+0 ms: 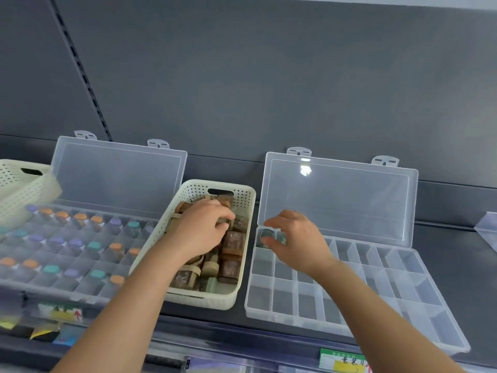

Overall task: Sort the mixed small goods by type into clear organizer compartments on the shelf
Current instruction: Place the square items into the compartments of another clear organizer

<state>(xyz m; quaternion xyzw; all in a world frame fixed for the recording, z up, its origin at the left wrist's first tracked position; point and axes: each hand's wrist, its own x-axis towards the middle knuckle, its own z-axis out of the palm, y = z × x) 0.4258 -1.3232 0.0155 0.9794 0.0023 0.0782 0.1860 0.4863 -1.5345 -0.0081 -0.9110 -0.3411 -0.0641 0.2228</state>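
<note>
Brown packets (233,242) fill the basket (243,200); left fingers (219,212) grasp one, right fingers (277,222) hang released above the organizer (403,292).

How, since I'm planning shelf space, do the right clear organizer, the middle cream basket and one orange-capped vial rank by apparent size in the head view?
Largest: right clear organizer, with its lid open.
Next: cream basket.
Smallest by far: orange-capped vial.
</note>
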